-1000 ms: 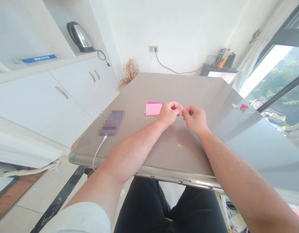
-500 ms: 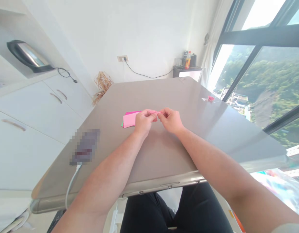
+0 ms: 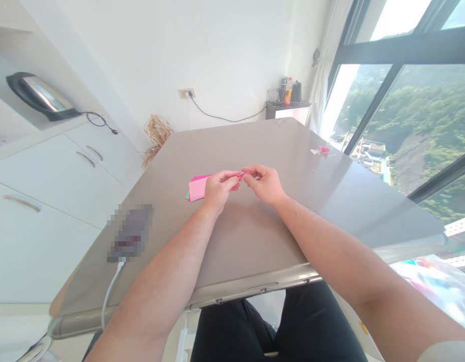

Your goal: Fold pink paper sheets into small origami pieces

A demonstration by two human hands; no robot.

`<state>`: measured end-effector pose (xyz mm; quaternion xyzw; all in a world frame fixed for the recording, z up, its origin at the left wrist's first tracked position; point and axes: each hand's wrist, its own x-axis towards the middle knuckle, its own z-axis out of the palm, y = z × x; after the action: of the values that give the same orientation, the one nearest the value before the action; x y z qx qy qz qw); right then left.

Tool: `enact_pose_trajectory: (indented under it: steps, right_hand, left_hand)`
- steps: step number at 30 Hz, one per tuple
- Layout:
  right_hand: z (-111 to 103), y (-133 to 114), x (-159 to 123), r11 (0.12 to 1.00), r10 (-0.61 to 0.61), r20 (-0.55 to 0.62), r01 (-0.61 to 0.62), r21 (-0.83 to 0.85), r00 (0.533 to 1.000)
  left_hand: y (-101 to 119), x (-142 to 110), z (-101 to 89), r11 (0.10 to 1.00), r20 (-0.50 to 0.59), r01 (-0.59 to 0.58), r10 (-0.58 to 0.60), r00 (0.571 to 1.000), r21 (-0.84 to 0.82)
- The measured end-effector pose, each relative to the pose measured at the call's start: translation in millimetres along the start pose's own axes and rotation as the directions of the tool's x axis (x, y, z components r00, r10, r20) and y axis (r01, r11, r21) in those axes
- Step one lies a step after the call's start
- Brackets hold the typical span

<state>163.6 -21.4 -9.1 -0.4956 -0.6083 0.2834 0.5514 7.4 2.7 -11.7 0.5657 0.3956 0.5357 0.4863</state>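
Observation:
Between my two hands is a small folded piece of pink paper point(image 3: 243, 175), mostly covered by the fingers. My left hand point(image 3: 220, 189) pinches its left part with thumb and fingers. At its right end my right hand point(image 3: 264, 184) grips it the same way. Both hands are just above the table, fingertips nearly touching. Partly behind my left hand lies a small stack of coloured paper sheets point(image 3: 197, 189), light pink on top, with darker pink and green edges showing beneath.
A blurred-out phone-like object point(image 3: 131, 234) with a white cable point(image 3: 110, 289) lies at the left of the grey table point(image 3: 232, 146). Pink and white scraps point(image 3: 323, 150) sit near the right edge. Behind the table, a small cabinet point(image 3: 288, 110) holds bottles. A kettle point(image 3: 43, 95) stands at left.
The pink paper now looks narrower and more folded between the fingers. My hands stay close together, with small finger movements; the whole view has shifted slightly.

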Motion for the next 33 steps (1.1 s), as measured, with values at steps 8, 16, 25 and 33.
enact_pose_trajectory:
  steps: [8,16,25,33]
  right_hand:
    - [-2.0,2.7,3.2,0.999,0.042,0.012,-0.043,0.025,0.999]
    - [-0.1,7.1,4.7,0.999,0.025,0.024,-0.026,0.039,0.999]
    - [-0.7,8.6,4.1,0.999,-0.027,0.000,0.027,0.036,1.000]
    - [-2.5,3.2,2.3,0.997,-0.040,-0.011,0.039,-0.065,0.999]
  left_hand:
    - [-5.7,-0.1,-0.2,0.990,0.095,-0.060,0.048,0.994,0.131]
    - [-3.7,-0.9,1.4,0.988,0.086,-0.032,0.020,0.996,0.151]
    - [-3.2,0.3,-1.0,0.998,0.107,0.043,-0.047,0.993,0.037]
    - [-4.3,0.6,-2.7,0.999,0.143,0.053,-0.051,0.988,-0.006]
